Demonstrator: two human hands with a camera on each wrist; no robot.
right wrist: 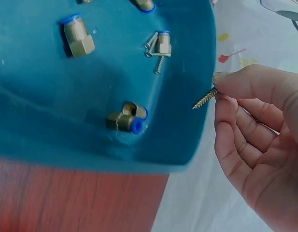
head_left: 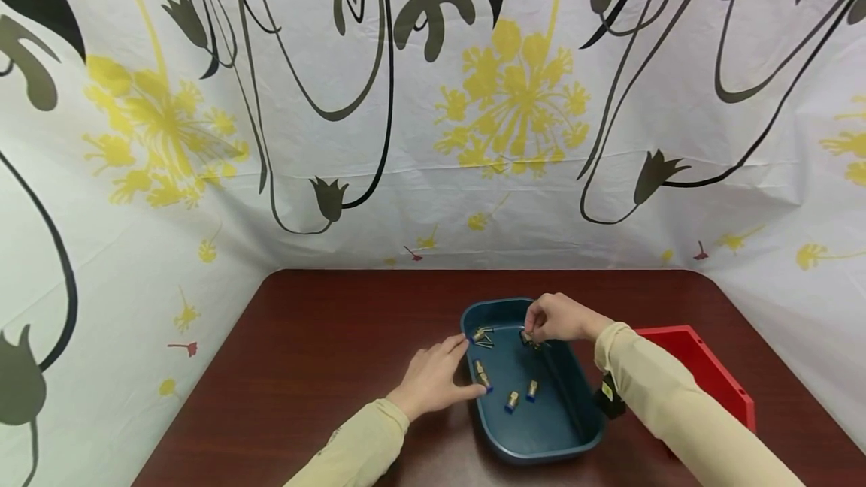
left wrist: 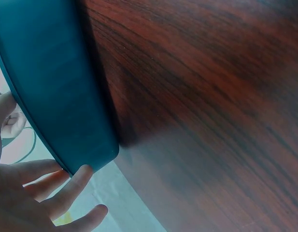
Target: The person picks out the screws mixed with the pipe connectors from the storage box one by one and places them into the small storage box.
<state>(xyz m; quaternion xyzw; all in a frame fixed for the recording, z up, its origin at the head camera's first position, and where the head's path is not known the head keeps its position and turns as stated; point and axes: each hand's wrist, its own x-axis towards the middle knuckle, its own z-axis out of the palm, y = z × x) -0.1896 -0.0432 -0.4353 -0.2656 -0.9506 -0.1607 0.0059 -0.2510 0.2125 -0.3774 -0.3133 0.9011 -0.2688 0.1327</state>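
Screw [right wrist: 205, 98] being pinched in right hand [head_left: 563, 317], long axis slanting inward over blue tray [head_left: 534, 428], left hand [head_left: 434, 378] resting extended fingers on its rim.

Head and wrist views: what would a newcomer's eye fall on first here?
Probably the flower-printed white cloth, which fills the upper part of the head view. Next comes the blue tray holding brass fittings, low and right of centre on the dark table, with a red container to its right. In the right wrist view, a screw stands out, pinched by the right hand.
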